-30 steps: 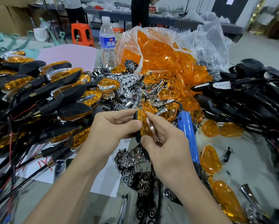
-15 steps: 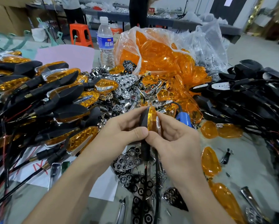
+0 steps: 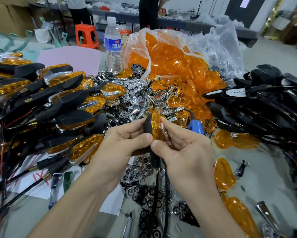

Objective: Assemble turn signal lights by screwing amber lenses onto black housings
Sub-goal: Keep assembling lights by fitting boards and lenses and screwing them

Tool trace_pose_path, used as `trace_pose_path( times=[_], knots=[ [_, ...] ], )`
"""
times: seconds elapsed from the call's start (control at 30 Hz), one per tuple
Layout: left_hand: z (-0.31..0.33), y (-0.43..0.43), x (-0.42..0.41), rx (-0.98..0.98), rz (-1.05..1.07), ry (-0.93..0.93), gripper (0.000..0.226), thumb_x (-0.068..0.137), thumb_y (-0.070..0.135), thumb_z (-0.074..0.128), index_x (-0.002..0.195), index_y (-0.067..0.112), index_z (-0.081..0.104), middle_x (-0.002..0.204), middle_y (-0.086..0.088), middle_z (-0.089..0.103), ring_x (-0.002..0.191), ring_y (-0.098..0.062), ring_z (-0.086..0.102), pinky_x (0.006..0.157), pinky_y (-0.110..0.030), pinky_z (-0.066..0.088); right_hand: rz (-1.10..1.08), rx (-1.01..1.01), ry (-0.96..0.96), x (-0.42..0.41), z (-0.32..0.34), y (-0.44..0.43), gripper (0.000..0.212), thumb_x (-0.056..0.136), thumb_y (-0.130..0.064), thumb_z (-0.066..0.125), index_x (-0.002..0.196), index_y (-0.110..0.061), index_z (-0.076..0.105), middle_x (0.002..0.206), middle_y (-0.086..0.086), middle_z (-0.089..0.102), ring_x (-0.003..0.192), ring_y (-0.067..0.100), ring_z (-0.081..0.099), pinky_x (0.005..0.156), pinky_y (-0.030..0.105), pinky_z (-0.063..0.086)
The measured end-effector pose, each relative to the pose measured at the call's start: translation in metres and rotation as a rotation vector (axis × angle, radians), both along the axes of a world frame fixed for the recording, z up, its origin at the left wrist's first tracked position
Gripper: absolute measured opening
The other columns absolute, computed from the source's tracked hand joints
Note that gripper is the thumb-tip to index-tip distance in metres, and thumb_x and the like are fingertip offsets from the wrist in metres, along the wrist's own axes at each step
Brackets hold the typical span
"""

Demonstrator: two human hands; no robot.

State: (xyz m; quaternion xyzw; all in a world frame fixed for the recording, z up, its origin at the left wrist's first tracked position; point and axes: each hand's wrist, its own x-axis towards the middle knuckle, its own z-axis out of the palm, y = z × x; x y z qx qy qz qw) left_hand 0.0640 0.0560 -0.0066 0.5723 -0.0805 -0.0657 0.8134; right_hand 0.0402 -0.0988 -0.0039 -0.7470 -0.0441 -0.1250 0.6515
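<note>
Centre of my view: my left hand (image 3: 127,143) pinches the black housing (image 3: 148,125) and my right hand (image 3: 183,148) pinches the amber lens (image 3: 157,127), which sits against the housing's 3 o'clock side. The thumbs touch below. A second ago the lens faced me more; now it stands edge-on and higher, hiding most of the blue screwdriver (image 3: 195,127) at 2 o'clock. Finished lights (image 3: 58,100) lie at 10 o'clock, and the bag of lenses (image 3: 170,62) lies farther off at 12 o'clock.

Grey table (image 3: 268,179) bears assembled lights (image 3: 63,100) heaped left, black housings (image 3: 257,107) heaped right, bag of amber lenses (image 3: 170,62) and water bottle (image 3: 112,43) behind, chrome reflectors (image 3: 135,90) between, loose lenses (image 3: 224,174) front right.
</note>
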Motion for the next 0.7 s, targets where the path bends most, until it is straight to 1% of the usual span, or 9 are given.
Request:
trace_pose_path(
  times=[0.17,0.3,0.4,0.47,0.53,0.57,0.6,0.67,0.7],
  knots=[
    [0.001,-0.007,0.002,-0.145,0.013,0.123,0.037,0.078,0.01,0.069,0.114,0.014,0.08,0.112,-0.017,0.078,0.097,-0.026,0.077,0.079,-0.03,0.062,-0.056,-0.126,-0.007,0.001,0.003,0.006,0.055,0.083,-0.012,0.079,0.134,-0.03,0.069,0.12,-0.023,0.072,0.11,-0.01,0.066,0.101,0.027,0.055],
    [-0.002,-0.012,0.003,-0.159,0.038,0.205,0.034,0.075,0.008,0.068,0.107,0.011,0.082,0.106,-0.019,0.078,0.09,-0.026,0.077,0.074,-0.031,0.063,-0.13,-0.251,0.0,-0.002,0.001,0.01,0.055,0.085,-0.02,0.079,0.137,-0.033,0.066,0.126,-0.021,0.07,0.105,-0.015,0.064,0.103,0.02,0.052],
    [-0.001,-0.01,0.005,-0.079,0.025,0.16,0.035,0.079,0.008,0.068,0.112,0.009,0.079,0.107,-0.02,0.078,0.091,-0.028,0.077,0.075,-0.032,0.064,-0.144,-0.275,0.01,-0.002,0.0,0.01,0.054,0.087,-0.019,0.078,0.138,-0.034,0.066,0.121,-0.023,0.072,0.1,-0.015,0.065,0.098,0.015,0.052],
    [0.001,-0.007,0.007,-0.025,0.026,0.147,0.034,0.081,0.018,0.071,0.113,0.012,0.079,0.108,-0.018,0.078,0.095,-0.029,0.077,0.073,-0.03,0.062,-0.123,-0.259,0.019,-0.003,0.0,0.011,0.054,0.088,-0.017,0.078,0.138,-0.035,0.066,0.115,-0.028,0.071,0.099,-0.017,0.065,0.091,0.008,0.052],
    [0.001,-0.008,0.011,-0.032,0.034,0.217,0.04,0.079,0.042,0.073,0.11,0.018,0.081,0.109,-0.016,0.078,0.097,-0.03,0.077,0.072,-0.032,0.063,-0.102,-0.323,0.003,-0.006,0.0,0.011,0.056,0.089,-0.019,0.078,0.139,-0.04,0.064,0.116,-0.028,0.071,0.103,-0.016,0.063,0.091,0.002,0.046],
    [0.002,-0.01,0.012,-0.065,0.034,0.28,0.045,0.076,0.051,0.07,0.107,0.02,0.082,0.109,-0.015,0.078,0.096,-0.03,0.077,0.07,-0.033,0.063,-0.096,-0.352,-0.003,-0.007,0.0,0.012,0.058,0.089,-0.019,0.078,0.14,-0.042,0.062,0.122,-0.025,0.07,0.109,-0.014,0.062,0.095,0.003,0.045],
    [0.002,-0.012,0.014,-0.102,0.031,0.329,0.047,0.075,0.056,0.067,0.104,0.023,0.083,0.109,-0.015,0.078,0.096,-0.03,0.077,0.069,-0.034,0.063,-0.086,-0.361,-0.003,-0.007,0.0,0.013,0.06,0.089,-0.019,0.078,0.141,-0.043,0.06,0.129,-0.021,0.069,0.115,-0.009,0.062,0.101,0.009,0.046],
    [0.001,-0.013,0.016,-0.148,0.026,0.364,0.044,0.078,0.055,0.064,0.103,0.024,0.083,0.112,-0.015,0.078,0.098,-0.03,0.077,0.069,-0.035,0.063,-0.064,-0.379,0.005,-0.006,0.0,0.012,0.063,0.089,-0.018,0.078,0.143,-0.044,0.057,0.136,-0.019,0.066,0.121,-0.002,0.062,0.108,0.024,0.048],
    [0.0,-0.012,0.016,-0.173,0.026,0.373,0.042,0.08,0.053,0.063,0.104,0.024,0.083,0.113,-0.015,0.078,0.099,-0.031,0.077,0.069,-0.036,0.064,-0.051,-0.409,0.001,-0.005,0.001,0.01,0.064,0.089,-0.019,0.079,0.143,-0.046,0.057,0.137,-0.021,0.065,0.124,-0.002,0.06,0.111,0.026,0.046]
  ],
)
